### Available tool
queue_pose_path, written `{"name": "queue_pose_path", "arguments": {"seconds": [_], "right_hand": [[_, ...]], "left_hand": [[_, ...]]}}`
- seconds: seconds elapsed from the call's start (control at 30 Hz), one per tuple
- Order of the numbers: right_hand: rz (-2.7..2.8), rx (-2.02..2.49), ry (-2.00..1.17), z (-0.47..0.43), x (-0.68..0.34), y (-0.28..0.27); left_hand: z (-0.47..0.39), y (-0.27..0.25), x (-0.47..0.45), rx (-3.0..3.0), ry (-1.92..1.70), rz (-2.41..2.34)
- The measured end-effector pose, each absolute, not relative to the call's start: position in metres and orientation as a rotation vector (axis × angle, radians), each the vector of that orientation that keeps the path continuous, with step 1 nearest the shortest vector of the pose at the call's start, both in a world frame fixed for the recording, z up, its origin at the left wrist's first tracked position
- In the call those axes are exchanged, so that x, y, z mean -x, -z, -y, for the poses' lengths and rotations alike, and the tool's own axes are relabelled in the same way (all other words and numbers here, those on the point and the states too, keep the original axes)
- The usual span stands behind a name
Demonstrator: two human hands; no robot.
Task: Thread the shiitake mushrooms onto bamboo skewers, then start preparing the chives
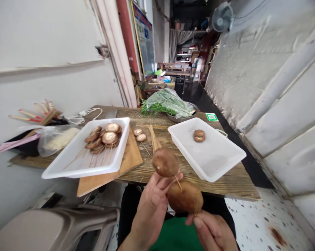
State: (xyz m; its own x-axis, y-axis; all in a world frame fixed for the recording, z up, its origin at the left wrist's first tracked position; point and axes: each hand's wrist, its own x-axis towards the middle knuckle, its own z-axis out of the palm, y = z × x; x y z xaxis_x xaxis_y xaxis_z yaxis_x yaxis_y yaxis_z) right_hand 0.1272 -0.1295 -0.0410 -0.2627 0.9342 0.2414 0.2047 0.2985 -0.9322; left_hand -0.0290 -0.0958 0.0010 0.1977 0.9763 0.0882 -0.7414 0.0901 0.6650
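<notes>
Okay, right hand [212, 228] pinches the skewer [178, 182] low, which slants up-left through two mushrooms [186, 198] toward left hand [152, 205], fingers curled, grip unclear.

Plastic-bagged leafy greens [161, 101] lie partly over a metal bowl [175, 119] at the far edge of the wooden table [168, 137], a QR-code card [212, 117] at the far right corner.

At the near edge of the plank table [233, 181], brown with darker streaks of grain, the upper shiitake mushroom [164, 162] is reddish brown, the lower shiitake mushroom [186, 198] a yellower tan. On the table's left, the tray [75, 150] is white, the cutting board [132, 158] orange-tan. Below the table, the terrazzo floor [251, 216] is white with dark flecks.
</notes>
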Motion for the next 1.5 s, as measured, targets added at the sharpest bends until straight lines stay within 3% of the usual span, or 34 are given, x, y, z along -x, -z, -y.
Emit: {"name": "queue_pose_path", "arguments": {"seconds": [0.23, 0.73, 0.97, 1.03, 1.13, 1.2, 1.5], "right_hand": [[1.558, 0.853, -1.303, 0.119, -0.118, 0.037], [1.477, 0.862, -1.358, 0.122, -0.118, 0.053], [1.4, 0.773, -1.722, 0.094, -0.106, 0.05], [1.735, 0.79, -1.608, 0.077, -0.101, 0.043], [2.213, 1.081, -0.931, 0.038, -0.092, 0.035], [2.167, 1.316, -0.656, 0.008, -0.082, 0.037], [2.193, 1.884, -0.289, -0.049, -0.052, 0.077]], "left_hand": [[0.1, 0.003, 0.008, -0.613, -1.156, -0.621], [0.094, 0.0, 0.006, -0.503, -1.258, -0.672], [0.082, 0.006, 0.026, -0.477, -1.304, -0.668], [0.08, 0.005, 0.04, -0.493, -1.353, -0.757], [0.078, 0.0, 0.064, -0.516, -1.455, -0.897], [0.076, -0.003, 0.077, -0.531, -1.519, -0.958], [0.071, 0.001, 0.093, -0.489, -1.594, -0.982]]}}
